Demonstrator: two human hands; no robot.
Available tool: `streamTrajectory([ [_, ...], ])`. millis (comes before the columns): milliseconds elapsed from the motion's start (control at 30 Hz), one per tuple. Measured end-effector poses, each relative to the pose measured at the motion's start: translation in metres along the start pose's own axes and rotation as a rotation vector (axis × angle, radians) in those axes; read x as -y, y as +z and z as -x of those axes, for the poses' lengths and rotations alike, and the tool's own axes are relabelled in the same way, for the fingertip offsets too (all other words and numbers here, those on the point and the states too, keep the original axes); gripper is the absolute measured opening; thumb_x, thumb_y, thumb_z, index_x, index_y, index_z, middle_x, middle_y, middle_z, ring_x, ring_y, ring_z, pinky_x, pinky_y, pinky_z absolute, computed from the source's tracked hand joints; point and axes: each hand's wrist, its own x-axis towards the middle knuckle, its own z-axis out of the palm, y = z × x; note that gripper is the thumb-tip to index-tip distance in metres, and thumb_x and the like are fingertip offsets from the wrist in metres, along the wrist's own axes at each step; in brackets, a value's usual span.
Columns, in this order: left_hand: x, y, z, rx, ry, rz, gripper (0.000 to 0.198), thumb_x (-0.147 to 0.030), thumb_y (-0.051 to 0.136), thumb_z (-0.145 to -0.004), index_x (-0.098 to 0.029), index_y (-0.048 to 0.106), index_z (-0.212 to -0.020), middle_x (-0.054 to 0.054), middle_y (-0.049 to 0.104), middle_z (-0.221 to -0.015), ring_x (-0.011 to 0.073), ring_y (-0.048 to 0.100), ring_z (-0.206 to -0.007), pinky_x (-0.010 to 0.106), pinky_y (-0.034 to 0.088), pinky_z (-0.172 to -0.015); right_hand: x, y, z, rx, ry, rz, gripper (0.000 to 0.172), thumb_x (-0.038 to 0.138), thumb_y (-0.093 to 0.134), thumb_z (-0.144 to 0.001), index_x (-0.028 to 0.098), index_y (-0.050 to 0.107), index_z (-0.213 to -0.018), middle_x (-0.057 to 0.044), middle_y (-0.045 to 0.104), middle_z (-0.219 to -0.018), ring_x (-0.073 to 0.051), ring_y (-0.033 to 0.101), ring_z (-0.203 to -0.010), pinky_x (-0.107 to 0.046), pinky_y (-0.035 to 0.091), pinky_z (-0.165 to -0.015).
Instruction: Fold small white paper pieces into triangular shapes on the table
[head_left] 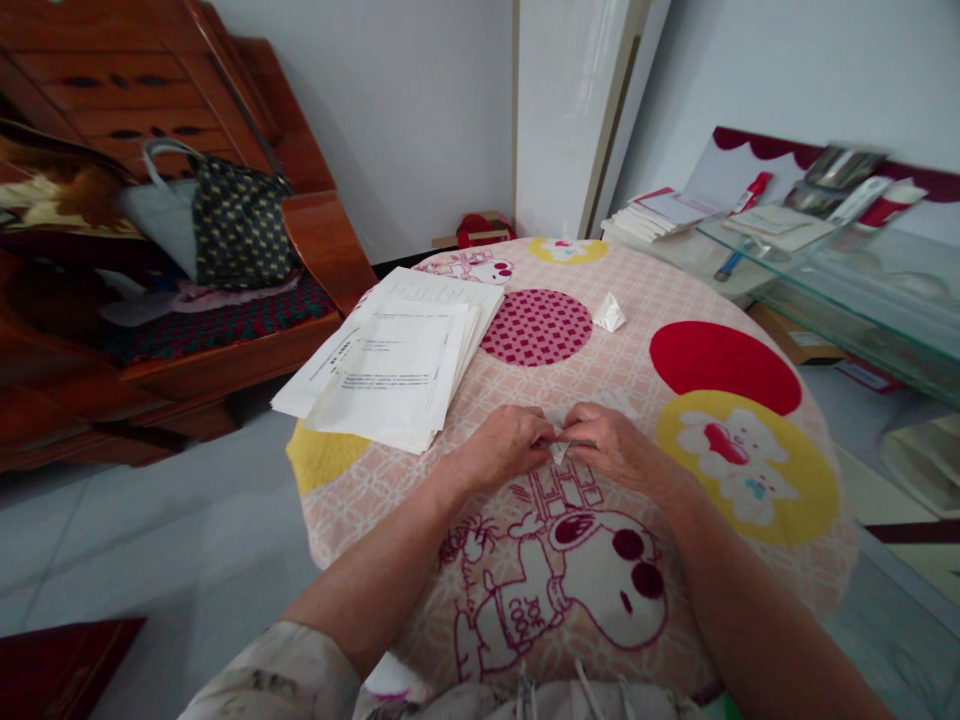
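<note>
My left hand [514, 440] and my right hand [607, 445] meet over the middle of the round table. Between them they pinch a small piece of folded white paper [559, 453], mostly covered by my fingers. Both hands are closed, thumbs and fingertips pressed on the paper. Beyond my right hand stands a small folded white paper shape [609, 313] with a pointed top. To the left of my hands lies a stack of printed sheets [390, 365], the upper ones slightly askew.
A patterned cloth [720, 610] covers the table. On the left is a carved wooden bench [315, 240] with bags [240, 220] on it. At the right stands a glass shelf [847, 280] holding a metal pot [840, 175], near a stack of papers [652, 215].
</note>
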Motion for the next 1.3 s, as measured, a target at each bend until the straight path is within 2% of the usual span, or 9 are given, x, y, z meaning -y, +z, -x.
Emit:
streamTrajectory([
  [167,-0.007,-0.003,0.001,0.032,-0.013,-0.095,0.012,-0.018,0.06,-0.087,-0.017,0.071,-0.084,0.004,0.067,-0.084,0.0164,0.062,-0.073,0.027,0.043,-0.066,0.002,-0.001,0.001,0.006,-0.012,-0.006,0.019,0.009,0.059,-0.09,0.018,0.075,-0.089,-0.008,0.066,-0.095,-0.021,0.061,-0.089,-0.035,0.047,-0.081],
  [433,-0.013,-0.002,0.001,0.038,-0.041,-0.132,0.01,-0.019,0.062,-0.086,-0.015,0.069,-0.092,0.007,0.067,-0.091,0.0199,0.064,-0.08,0.03,0.048,-0.072,0.008,-0.001,0.001,0.028,0.028,0.027,0.017,0.011,0.06,-0.091,0.019,0.074,-0.086,-0.009,0.066,-0.099,-0.022,0.06,-0.095,-0.037,0.047,-0.086],
  [567,-0.007,0.0,0.001,0.026,-0.062,-0.075,0.008,-0.018,0.065,-0.084,-0.016,0.072,-0.088,0.006,0.067,-0.089,0.0178,0.063,-0.077,0.029,0.047,-0.072,0.007,-0.001,0.0,0.029,0.033,0.002,0.018,0.012,0.059,-0.091,0.02,0.074,-0.085,-0.009,0.065,-0.098,-0.022,0.059,-0.092,-0.037,0.046,-0.084],
  [733,0.002,-0.001,0.0,-0.014,-0.042,0.105,0.013,-0.013,0.064,-0.085,-0.017,0.076,-0.084,0.004,0.069,-0.084,0.0142,0.063,-0.076,0.025,0.045,-0.071,0.0,0.001,-0.002,-0.005,0.02,-0.048,0.023,0.013,0.055,-0.094,0.018,0.074,-0.082,-0.008,0.064,-0.09,-0.019,0.058,-0.084,-0.033,0.045,-0.079],
  [900,0.002,-0.002,-0.001,-0.051,-0.107,0.183,0.013,-0.012,0.064,-0.084,-0.016,0.076,-0.08,0.003,0.071,-0.083,0.0129,0.061,-0.074,0.024,0.044,-0.07,-0.002,0.004,-0.003,-0.06,0.036,-0.058,0.024,0.011,0.056,-0.092,0.017,0.074,-0.078,-0.006,0.064,-0.086,-0.017,0.059,-0.08,-0.03,0.044,-0.074],
  [1133,-0.002,-0.007,-0.004,-0.044,-0.305,0.254,0.013,-0.016,0.065,-0.083,-0.016,0.078,-0.078,0.002,0.072,-0.076,0.0124,0.061,-0.068,0.024,0.041,-0.065,-0.002,0.005,-0.007,-0.117,0.158,-0.059,0.019,0.015,0.063,-0.087,0.017,0.073,-0.071,-0.005,0.064,-0.075,-0.016,0.058,-0.07,-0.03,0.041,-0.066],
  [1300,0.005,-0.008,-0.004,-0.011,-0.368,0.365,0.02,-0.023,0.063,-0.084,-0.015,0.075,-0.071,-0.001,0.065,-0.058,0.0099,0.053,-0.056,0.023,0.036,-0.057,-0.004,0.007,-0.01,-0.114,0.322,-0.173,0.018,0.022,0.062,-0.084,0.017,0.072,-0.07,-0.001,0.065,-0.064,-0.015,0.054,-0.06,-0.027,0.037,-0.057],
])
